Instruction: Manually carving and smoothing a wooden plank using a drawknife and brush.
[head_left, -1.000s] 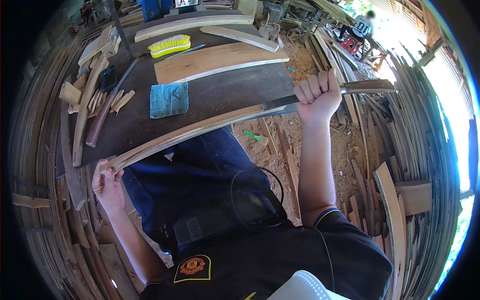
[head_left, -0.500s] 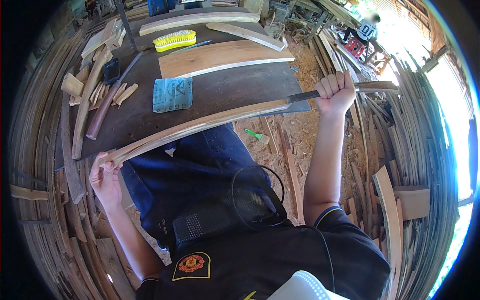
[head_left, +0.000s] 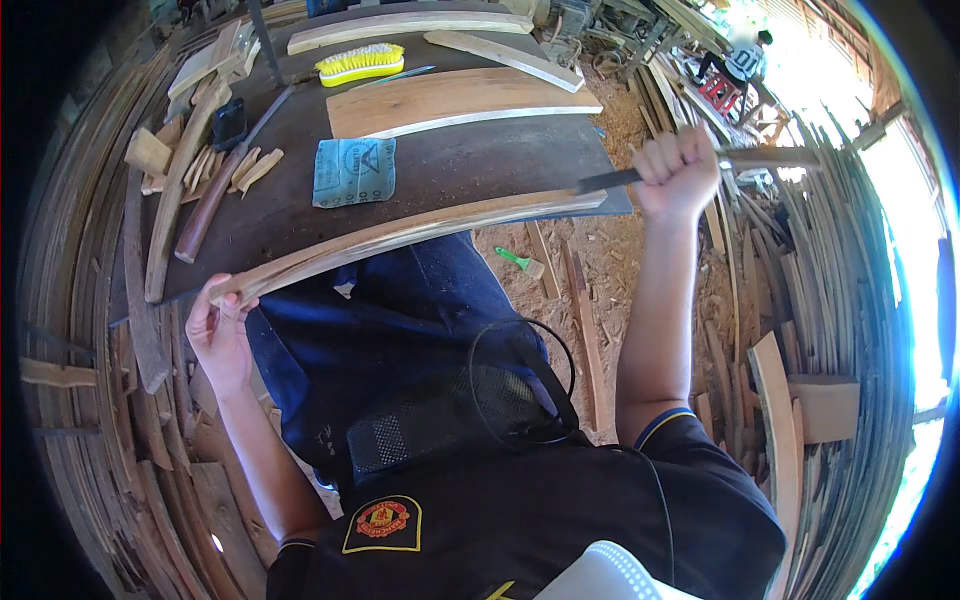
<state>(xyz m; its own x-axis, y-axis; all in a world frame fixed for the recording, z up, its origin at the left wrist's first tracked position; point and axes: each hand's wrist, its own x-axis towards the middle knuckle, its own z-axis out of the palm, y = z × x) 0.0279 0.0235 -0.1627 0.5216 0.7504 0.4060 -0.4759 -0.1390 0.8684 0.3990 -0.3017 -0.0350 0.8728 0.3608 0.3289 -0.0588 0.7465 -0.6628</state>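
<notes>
My left hand (head_left: pixel 218 325) is closed, its thumb and fingers pinching the near left end of a long, slightly curved wooden strip (head_left: pixel 420 228). The strip slants up to the right along the table's near edge, above my lap. My right hand (head_left: pixel 675 175) is wrapped around a tool with a dark flat blade (head_left: pixel 605 181) and a long wooden handle (head_left: pixel 765 158). The blade points left, just above the strip's far right end; whether it touches cannot be told. Motion blurs the tool, so its exact kind is unclear.
On the dark table (head_left: pixel 470 160) lie a blue sandpaper sheet (head_left: pixel 355 172), a yellow scrubbing brush (head_left: pixel 360 65), a curved board (head_left: pixel 460 100) and a wooden-handled tool (head_left: pixel 210 215). A green paintbrush (head_left: pixel 518 262) lies on the floor. Stacked wood strips (head_left: pixel 850 300) flank me. A person (head_left: pixel 742 62) sits far right.
My right hand has risen slightly, and the blade has come up off the strip's right end, which now shows. The left hand still grips its end; the whole view has shifted slightly.
</notes>
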